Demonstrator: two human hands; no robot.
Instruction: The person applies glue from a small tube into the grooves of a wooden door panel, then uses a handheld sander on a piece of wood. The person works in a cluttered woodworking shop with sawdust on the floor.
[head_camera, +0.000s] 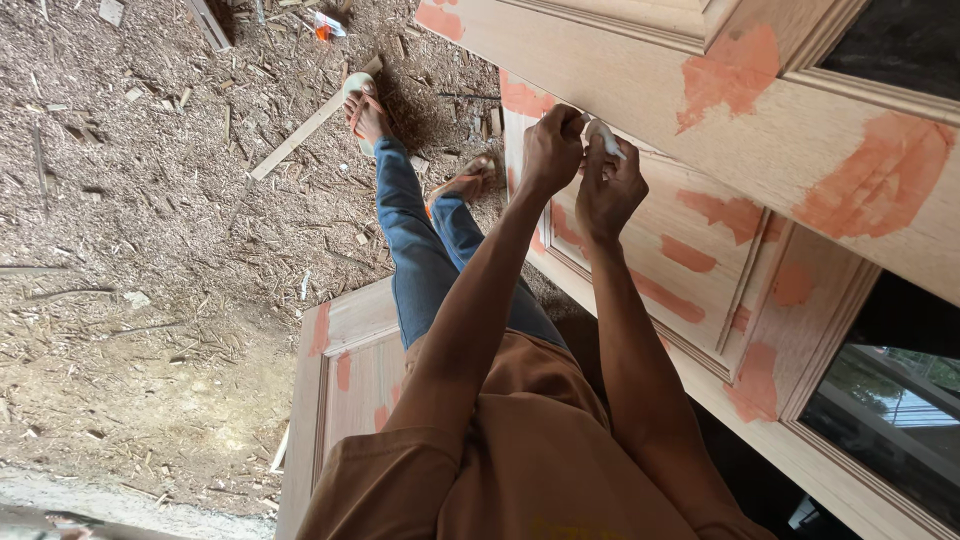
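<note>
My left hand (552, 150) and my right hand (608, 192) are held close together against a pale wooden panelled door (700, 290). The door carries several orange-red filler patches (880, 180). A small white wad (604, 136) sticks out between the two hands, and the fingertips of both are pinched on it. It sits right at the moulding edge of a recessed panel. What the wad is made of cannot be told. Both forearms reach up from my brown shirt (520, 460).
My legs in blue jeans (415, 250) and orange sandals stand on a floor thick with wood shavings (150, 220). A loose wooden strip (300, 135) lies near my feet. A second patched door panel (345, 380) lies low on the left. Glazed openings (890, 410) are on the right.
</note>
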